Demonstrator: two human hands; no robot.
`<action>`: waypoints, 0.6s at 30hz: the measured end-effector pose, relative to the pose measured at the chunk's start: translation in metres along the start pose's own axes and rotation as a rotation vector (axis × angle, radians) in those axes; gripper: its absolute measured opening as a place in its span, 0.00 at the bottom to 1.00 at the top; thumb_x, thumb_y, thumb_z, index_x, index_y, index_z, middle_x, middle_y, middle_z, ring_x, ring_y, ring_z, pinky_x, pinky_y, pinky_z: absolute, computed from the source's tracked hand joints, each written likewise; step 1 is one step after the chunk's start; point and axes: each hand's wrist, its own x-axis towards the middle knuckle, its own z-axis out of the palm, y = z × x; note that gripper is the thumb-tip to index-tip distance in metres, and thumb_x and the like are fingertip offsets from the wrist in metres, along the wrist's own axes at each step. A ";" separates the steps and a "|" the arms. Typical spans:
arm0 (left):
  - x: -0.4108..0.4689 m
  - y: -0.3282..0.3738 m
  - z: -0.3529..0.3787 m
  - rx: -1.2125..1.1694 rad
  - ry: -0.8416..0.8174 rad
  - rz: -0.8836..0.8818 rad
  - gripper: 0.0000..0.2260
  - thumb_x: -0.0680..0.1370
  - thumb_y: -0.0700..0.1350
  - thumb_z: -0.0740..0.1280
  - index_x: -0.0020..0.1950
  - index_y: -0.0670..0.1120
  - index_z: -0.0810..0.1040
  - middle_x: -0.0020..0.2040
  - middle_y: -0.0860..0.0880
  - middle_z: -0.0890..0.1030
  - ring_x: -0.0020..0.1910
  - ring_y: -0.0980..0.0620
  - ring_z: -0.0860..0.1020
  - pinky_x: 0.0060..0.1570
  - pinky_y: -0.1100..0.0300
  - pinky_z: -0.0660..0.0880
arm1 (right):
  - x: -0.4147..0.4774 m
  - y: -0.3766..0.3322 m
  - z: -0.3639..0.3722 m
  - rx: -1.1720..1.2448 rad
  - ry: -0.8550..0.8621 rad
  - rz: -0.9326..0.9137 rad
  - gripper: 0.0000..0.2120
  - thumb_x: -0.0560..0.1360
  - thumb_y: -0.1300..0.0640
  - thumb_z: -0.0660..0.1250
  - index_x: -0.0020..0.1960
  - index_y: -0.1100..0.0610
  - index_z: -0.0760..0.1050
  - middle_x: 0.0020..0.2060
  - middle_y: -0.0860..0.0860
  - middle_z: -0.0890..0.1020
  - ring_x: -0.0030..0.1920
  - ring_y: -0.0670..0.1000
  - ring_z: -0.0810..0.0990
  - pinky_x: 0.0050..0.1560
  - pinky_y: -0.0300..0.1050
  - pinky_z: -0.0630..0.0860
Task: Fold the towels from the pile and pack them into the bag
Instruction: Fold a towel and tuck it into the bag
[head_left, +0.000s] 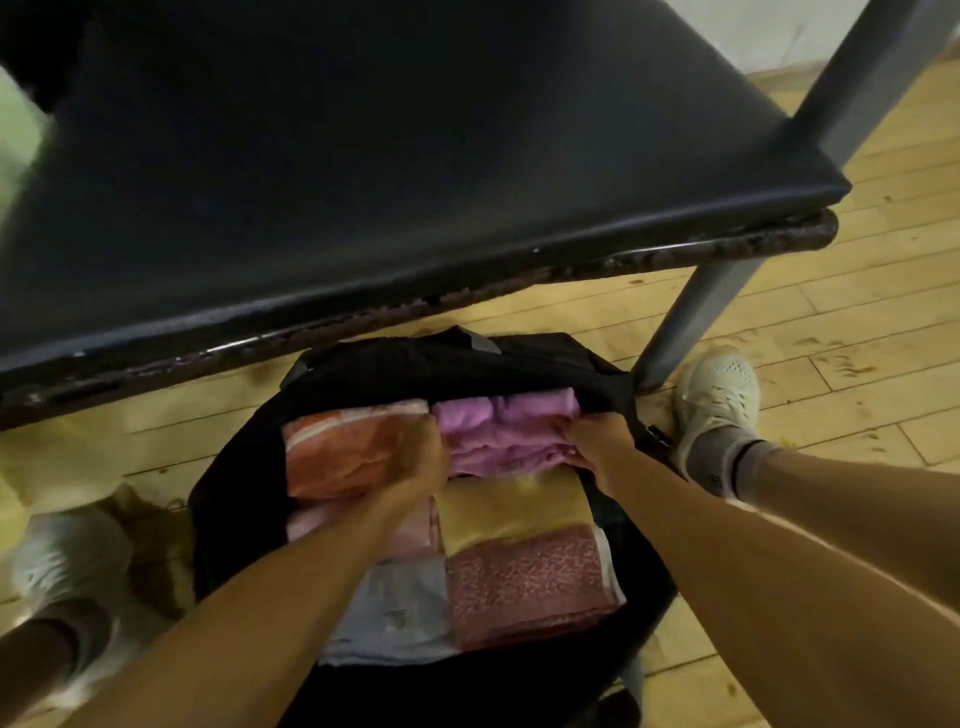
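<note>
The open black soft fabric bag lies on the pale wooden plank floor, just in front of a black padded table top on grey metal legs. The folded purple towel sits in the bag's far right corner. Its long axis runs left to right across the bag's far end, and one hand is at each short end. The left hand is blurred. Its fingers seem to curl down over the towel's left edge, into the seam where it meets the folded orange-and-white towel beside it. The right hand grips the towel's right edge, close against the bag's right wall. Both hands are therefore closed on the same towel, which spans the gap between them, and neither is nearer to it than the other. On the near side the purple towel touches a folded yellow towel. Nearer the person lie a pink speckled towel and a pale blue-white towel. The bag looks nearly full, so the packing seems well advanced. The next move is probably straight down, pressing the towel level into its slot between the orange towel and the bag wall. The towel is soft, so its folds may bunch or spring open if one end sinks before the other.
</note>
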 end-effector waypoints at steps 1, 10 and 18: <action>0.004 -0.003 0.008 -0.034 0.025 -0.008 0.16 0.84 0.40 0.55 0.68 0.34 0.70 0.67 0.34 0.72 0.66 0.39 0.71 0.57 0.60 0.62 | 0.004 0.005 0.003 -0.035 0.037 -0.015 0.14 0.77 0.59 0.70 0.58 0.66 0.76 0.48 0.61 0.80 0.47 0.60 0.81 0.51 0.55 0.82; 0.016 -0.014 0.026 -0.072 0.229 0.094 0.11 0.80 0.39 0.62 0.57 0.35 0.79 0.54 0.33 0.80 0.57 0.36 0.75 0.55 0.50 0.64 | 0.021 0.010 0.014 -0.088 0.149 -0.079 0.16 0.77 0.53 0.71 0.60 0.62 0.78 0.51 0.58 0.81 0.49 0.57 0.79 0.41 0.45 0.75; 0.004 -0.023 0.001 -0.189 -0.054 0.166 0.13 0.78 0.39 0.65 0.61 0.37 0.76 0.53 0.37 0.81 0.52 0.38 0.80 0.49 0.49 0.75 | -0.005 0.003 0.000 -0.254 0.056 0.026 0.12 0.78 0.62 0.67 0.59 0.67 0.75 0.49 0.60 0.81 0.49 0.58 0.82 0.51 0.51 0.82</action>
